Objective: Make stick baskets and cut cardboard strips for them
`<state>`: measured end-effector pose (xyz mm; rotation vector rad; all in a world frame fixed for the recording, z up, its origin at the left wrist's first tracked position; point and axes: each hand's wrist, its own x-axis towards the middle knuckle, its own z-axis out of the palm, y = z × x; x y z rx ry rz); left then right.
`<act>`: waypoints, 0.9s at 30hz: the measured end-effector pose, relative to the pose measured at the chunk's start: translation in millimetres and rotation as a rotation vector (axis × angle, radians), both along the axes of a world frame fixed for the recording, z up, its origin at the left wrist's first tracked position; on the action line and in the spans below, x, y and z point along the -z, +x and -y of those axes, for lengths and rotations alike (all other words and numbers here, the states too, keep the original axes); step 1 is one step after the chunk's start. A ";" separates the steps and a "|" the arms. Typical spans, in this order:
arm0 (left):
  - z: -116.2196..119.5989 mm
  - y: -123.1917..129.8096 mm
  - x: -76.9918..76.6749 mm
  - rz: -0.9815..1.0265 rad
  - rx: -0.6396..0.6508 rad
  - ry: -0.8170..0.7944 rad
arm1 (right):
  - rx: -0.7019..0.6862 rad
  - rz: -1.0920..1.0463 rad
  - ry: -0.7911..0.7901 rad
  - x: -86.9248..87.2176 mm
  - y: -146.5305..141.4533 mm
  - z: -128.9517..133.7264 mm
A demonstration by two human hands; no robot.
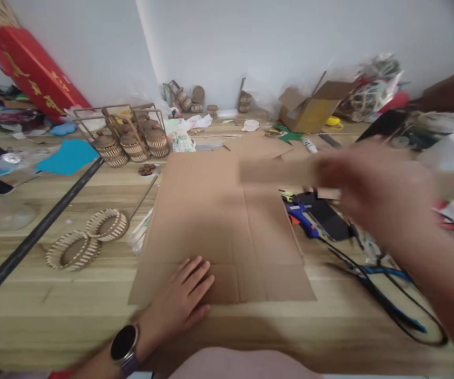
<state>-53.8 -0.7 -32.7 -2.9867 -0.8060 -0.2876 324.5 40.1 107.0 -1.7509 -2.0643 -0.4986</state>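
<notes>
A large flat piece of brown cardboard [195, 210] with crease lines lies on the wooden table in front of me. My left hand [185, 292], with a watch on the wrist, rests flat on its near edge, fingers stretched out. Above the cardboard's right side, my right hand [377, 184] is smeared by motion. Its fingers are wrapped round a long brown cardboard strip [278, 171], which extends to the left over the sheet and also shows to the right of the hand.
A blue glue gun [302, 218], a black phone-like slab [327, 216] and blue-handled pliers [388, 295] lie at the right. Two woven rings [75, 250] sit at the left. Small lidded baskets [134, 145] and an open cardboard box [309, 108] stand farther back.
</notes>
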 end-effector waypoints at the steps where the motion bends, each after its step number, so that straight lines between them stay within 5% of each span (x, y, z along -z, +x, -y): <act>1: 3.6 -0.7 -1.0 0.021 0.020 0.015 | -0.097 0.019 -0.080 15.9 -30.7 4.5; 6: 30.8 -20.4 -11.2 0.141 0.127 0.141 | -0.379 -0.129 -0.346 93.8 -148.4 32.5; 9: 39.1 -39.9 -14.9 0.188 -0.136 0.158 | -0.425 -0.192 -0.382 112.5 -167.2 45.7; 12: 36.7 -56.4 -9.8 0.194 -0.482 0.111 | -0.453 -0.285 -0.346 110.3 -144.9 57.3; 15: 30.8 -65.4 1.6 0.192 -0.638 0.018 | -0.227 -0.286 -0.223 108.5 -90.7 70.6; 18: 26.3 -67.8 11.2 0.192 -0.646 -0.024 | 0.092 -0.215 -0.120 113.2 -26.2 80.7; 21: 23.2 -67.5 14.7 0.198 -0.623 -0.016 | 0.310 -0.079 -0.179 111.1 21.1 78.0; 24: 22.0 -66.4 14.6 0.195 -0.609 -0.011 | 0.531 0.005 -0.274 99.9 39.3 60.5; 27: 22.6 -64.4 14.8 0.177 -0.604 0.003 | 0.539 -0.042 -0.347 94.7 35.5 38.3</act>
